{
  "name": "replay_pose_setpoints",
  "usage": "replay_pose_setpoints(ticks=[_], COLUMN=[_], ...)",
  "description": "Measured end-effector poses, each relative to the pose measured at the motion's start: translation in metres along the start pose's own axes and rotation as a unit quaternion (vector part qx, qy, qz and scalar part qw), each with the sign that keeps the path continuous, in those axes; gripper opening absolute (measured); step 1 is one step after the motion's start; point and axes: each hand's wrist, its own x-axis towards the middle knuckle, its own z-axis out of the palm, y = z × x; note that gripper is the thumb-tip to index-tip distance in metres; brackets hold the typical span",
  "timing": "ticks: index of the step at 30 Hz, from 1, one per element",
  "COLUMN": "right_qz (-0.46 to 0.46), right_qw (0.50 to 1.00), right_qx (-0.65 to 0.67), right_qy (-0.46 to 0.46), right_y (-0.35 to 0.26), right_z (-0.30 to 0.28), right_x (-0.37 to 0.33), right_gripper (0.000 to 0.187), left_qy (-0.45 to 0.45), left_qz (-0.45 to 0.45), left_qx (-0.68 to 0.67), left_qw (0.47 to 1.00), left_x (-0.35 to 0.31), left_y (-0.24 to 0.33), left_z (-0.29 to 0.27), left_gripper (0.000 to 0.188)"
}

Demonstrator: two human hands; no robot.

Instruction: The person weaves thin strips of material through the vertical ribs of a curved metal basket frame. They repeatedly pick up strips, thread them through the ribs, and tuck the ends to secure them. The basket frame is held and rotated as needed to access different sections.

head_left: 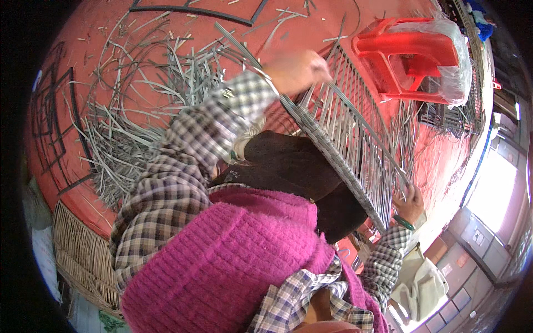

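Observation:
Across my lap stands a half-woven grey basket panel [325, 136] on a rectangular frame, tilted, with a dense woven band along its near edge and open parallel strips beyond. A long grey strip [369, 130] runs along its far side, from one hand toward the other. My left hand [297, 72], slightly blurred, is closed by the panel's upper end, its fingers pinching at the strip. At the lower right corner of the panel, my right hand [410, 206] is closed around the strip's other end; a green bangle circles that wrist.
Loose grey strips [127, 139] lie heaped on the red floor to the left. Dark rectangular frames [69, 130] rest beyond them. A red plastic stool [411, 53] with clear wrapping stands at upper right. A wicker piece [83, 255] is at lower left.

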Motion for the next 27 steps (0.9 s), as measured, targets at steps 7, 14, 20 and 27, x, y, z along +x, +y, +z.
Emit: replay_pose_setpoints(ticks=[7, 14, 20, 27], right_qz=[0.260, -0.143, -0.155, -0.084], right_qw=[0.890, 0.985, 0.920, 0.957], right_qx=[-0.354, 0.087, 0.330, 0.244], right_qy=[-0.122, -0.032, -0.144, -0.132], right_y=[0.157, -0.040, -0.244, -0.206], right_z=[-0.059, 0.037, 0.079, 0.085], right_x=[-0.031, 0.017, 0.004, -0.015], right_gripper=[0.035, 0.039, 0.045, 0.019], left_qy=[0.033, -0.120, -0.149, -0.130], left_qz=[-0.065, -0.041, -0.029, -0.022], left_qx=[0.090, 0.076, 0.065, -0.035], left_qw=[0.993, 0.989, 0.986, 0.991], left_x=[-0.008, -0.013, -0.019, 0.014], left_y=[-0.021, 0.031, 0.048, -0.036], left_z=[-0.039, 0.038, 0.050, 0.018], left_gripper=[0.019, 0.026, 0.027, 0.027])
